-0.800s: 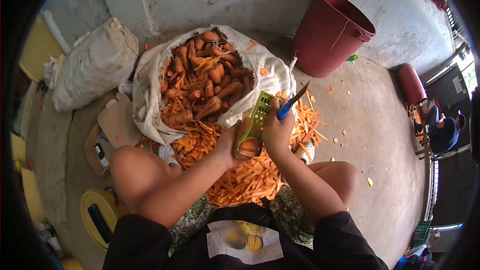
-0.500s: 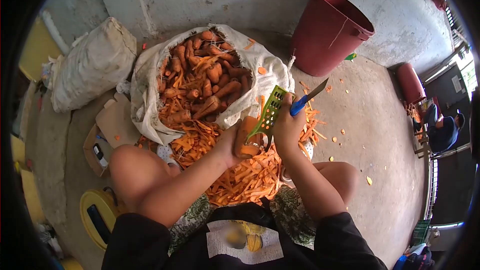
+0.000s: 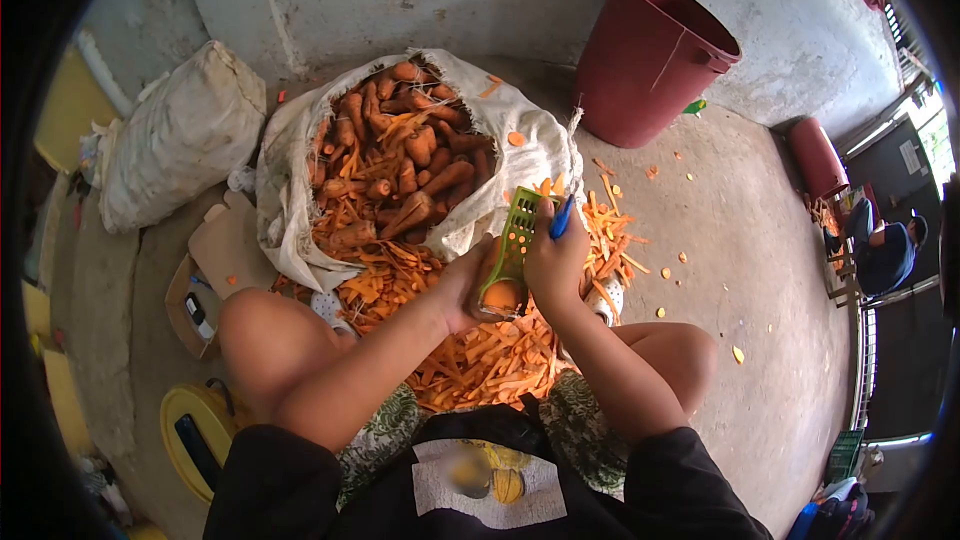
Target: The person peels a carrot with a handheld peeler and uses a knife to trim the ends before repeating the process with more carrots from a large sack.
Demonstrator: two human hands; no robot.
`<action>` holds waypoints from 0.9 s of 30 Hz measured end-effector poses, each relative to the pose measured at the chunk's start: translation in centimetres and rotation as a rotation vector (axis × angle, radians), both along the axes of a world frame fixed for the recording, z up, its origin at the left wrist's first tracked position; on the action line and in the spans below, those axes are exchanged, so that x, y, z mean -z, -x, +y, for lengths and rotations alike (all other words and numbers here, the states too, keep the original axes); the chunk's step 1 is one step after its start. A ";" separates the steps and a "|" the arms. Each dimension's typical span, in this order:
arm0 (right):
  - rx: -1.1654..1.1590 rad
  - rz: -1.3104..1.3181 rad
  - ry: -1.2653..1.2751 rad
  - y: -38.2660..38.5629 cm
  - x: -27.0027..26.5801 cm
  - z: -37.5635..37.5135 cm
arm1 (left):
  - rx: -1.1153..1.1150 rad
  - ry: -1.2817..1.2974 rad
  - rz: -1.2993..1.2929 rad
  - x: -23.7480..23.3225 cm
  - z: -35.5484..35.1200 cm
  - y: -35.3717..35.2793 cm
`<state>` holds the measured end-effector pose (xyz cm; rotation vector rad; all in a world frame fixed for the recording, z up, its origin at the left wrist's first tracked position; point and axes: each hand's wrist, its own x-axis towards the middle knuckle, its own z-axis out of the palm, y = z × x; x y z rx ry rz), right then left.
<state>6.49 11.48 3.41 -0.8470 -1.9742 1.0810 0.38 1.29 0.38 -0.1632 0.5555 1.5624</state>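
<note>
Fingers of left hand [image 3: 460,290] closed round carrot [image 3: 500,295]; right hand [image 3: 553,265] clenched on green grater [image 3: 515,240] and blue-handled knife [image 3: 562,217], grater against carrot.

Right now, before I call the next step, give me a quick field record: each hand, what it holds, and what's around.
left hand: grip closed on carrot, held over the peel pile
right hand: grip closed on green slicer laid against the carrot; blue-handled knife also in it
peel pile: on the floor between the knees
open sack: ahead, full of unpeeled carrots
red bucket: ahead right, by the wall
other person: seated far right
</note>
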 end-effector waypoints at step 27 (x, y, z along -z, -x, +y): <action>-0.086 -0.052 -0.018 1.5 0.2 -1.7 | -0.134 0.161 0.046 0.8 -0.6 0.3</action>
